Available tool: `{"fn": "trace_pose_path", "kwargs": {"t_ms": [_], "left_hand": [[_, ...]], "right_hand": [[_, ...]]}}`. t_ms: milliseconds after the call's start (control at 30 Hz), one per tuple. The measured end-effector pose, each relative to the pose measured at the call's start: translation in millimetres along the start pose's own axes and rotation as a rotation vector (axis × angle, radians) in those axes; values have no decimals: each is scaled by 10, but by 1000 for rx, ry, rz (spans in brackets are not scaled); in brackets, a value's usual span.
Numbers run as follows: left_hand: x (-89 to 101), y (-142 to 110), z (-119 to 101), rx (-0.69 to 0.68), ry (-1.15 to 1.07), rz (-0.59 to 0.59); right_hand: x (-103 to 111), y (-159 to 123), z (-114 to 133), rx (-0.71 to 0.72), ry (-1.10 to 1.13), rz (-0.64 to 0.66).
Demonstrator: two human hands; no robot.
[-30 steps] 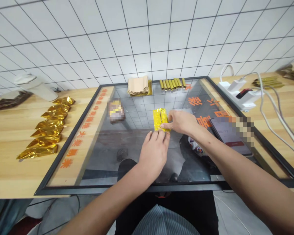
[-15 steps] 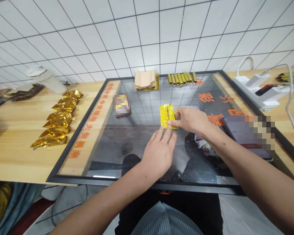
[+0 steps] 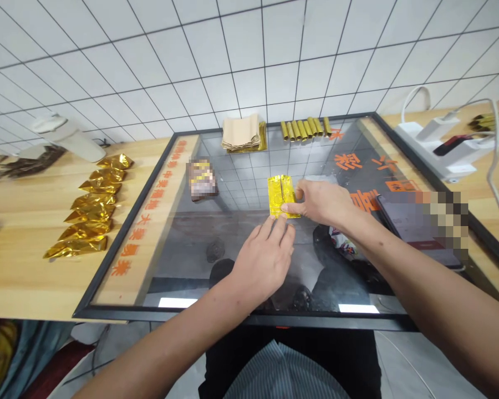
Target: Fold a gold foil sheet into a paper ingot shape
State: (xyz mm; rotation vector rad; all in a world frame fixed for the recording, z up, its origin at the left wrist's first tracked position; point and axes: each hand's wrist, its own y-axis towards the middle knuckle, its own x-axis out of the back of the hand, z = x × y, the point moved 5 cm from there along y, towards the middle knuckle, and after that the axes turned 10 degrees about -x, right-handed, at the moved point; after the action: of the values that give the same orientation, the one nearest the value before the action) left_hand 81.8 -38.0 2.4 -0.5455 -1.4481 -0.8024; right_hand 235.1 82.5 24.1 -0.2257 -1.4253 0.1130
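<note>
A square of folded gold foil paper (image 3: 278, 194) lies flat on the framed glass panel, with a dark seam running down its middle. My right hand (image 3: 322, 202) grips its lower right side, thumb pressed on top near the seam and the fingers curled at the right edge. At the near edge of the foil, my left hand (image 3: 268, 255) rests low over the glass, fingers stretched out and slightly apart, the fingertips touching or almost touching the foil. What the curled right fingers do underneath is hidden.
Gold foil packets (image 3: 89, 213) line the left of the table. Brown paper sheets (image 3: 242, 133) and several gold rolls (image 3: 305, 129) sit at the panel's far edge. A blurred pack (image 3: 202, 180) is left of the foil; a phone (image 3: 419, 227) and power strip (image 3: 436, 155) are on the right.
The view shifted, first to the right and then slightly back. Both hands stay by the foil paper; the left fingers have spread out a little from their earlier bunched pose at its near edge.
</note>
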Motion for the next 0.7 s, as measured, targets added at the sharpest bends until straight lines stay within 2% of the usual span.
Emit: {"fn": "trace_pose_path", "kwargs": {"t_ms": [133, 300, 533, 700], "left_hand": [[-32, -55, 12, 60, -17, -62], [20, -105, -10, 134, 3, -105], [98, -100, -49, 178, 89, -62], [166, -48, -58, 159, 97, -17]], "right_hand": [[7, -3, -1, -7, -7, -8], [0, -7, 2, 1, -4, -7], [-9, -2, -1, -9, -12, -8], [-4, -13, 4, -10, -11, 2]]}}
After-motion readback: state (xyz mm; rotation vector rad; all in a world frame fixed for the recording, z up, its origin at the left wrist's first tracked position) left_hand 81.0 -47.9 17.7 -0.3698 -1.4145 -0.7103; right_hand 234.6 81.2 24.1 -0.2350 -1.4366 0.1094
